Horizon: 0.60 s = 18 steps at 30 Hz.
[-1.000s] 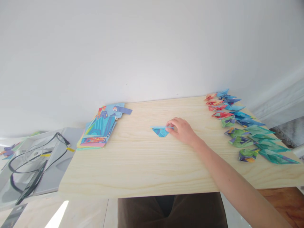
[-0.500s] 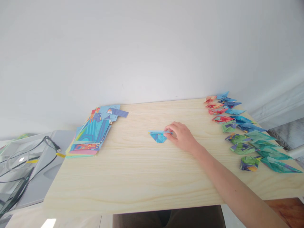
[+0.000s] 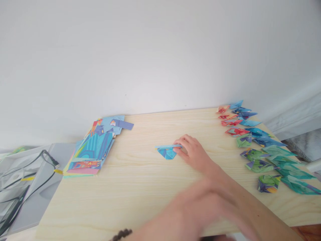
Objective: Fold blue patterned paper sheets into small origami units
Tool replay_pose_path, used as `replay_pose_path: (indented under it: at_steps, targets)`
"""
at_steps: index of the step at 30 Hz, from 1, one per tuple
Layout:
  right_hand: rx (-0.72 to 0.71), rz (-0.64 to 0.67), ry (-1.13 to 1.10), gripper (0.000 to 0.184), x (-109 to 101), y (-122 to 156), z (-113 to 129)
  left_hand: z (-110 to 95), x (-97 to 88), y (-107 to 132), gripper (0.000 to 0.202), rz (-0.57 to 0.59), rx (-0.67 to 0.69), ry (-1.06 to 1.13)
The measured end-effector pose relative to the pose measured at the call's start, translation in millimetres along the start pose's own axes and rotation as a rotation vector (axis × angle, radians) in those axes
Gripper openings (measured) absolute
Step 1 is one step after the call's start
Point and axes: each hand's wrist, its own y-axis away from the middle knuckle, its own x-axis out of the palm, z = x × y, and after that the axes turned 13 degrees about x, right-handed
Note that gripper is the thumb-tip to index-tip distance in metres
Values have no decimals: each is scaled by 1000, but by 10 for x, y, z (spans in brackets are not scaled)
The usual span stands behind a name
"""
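A small blue folded paper piece (image 3: pixel 167 153) sits at the middle of the table, wide straight edge at the back, tapering toward me. My right hand (image 3: pixel 192 151) pinches its right end between thumb and fingers. Lower in the view, my left hand (image 3: pixel 200 202) is smeared by motion, close to my right forearm and partly covering it; whether it touches the arm I cannot tell. Its fingers are too blurred to read. A dark beaded bracelet (image 3: pixel 122 234) is on the left wrist.
On the table's left lies a stack of colourful paper sheets (image 3: pixel 96 147). Several folded paper pieces stand in rows at the right: red ones (image 3: pixel 235 132), green ones (image 3: pixel 269 183) and teal ones (image 3: pixel 299 185). A grey box with cables (image 3: pixel 47 180) adjoins the left edge; a wall rises behind.
My left hand has come into view from below and is over my right forearm. My right hand keeps its pinch on the folded paper. The whole view has shifted slightly.
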Motion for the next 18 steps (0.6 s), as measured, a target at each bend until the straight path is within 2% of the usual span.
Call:
replay_pose_path:
  at_steps: [1,3,5,7,9,13,18]
  targets:
    - [6,-6,-1,17,0,3,3,127,-118,-127,28,-34,-15,-36]
    - [23,-25,-3,18,4,5,7,433,-299,-306,32,-157,-113,-292]
    - [45,-42,-13,16,10,0,10,756,-390,-372,33,-228,-150,-544]
    - [68,-54,-28,14,16,-11,11,1032,-402,-359,42,-191,-203,-673]
    - [81,-60,-39,12,21,-24,12,1216,-370,-318,42,-138,-209,-706]
    - [84,-61,-56,12,25,-34,18,1340,-296,-277,30,-128,-191,-672]
    - [76,-69,-68,22,7,-17,48,1378,-296,-268,19,-269,-154,-419]
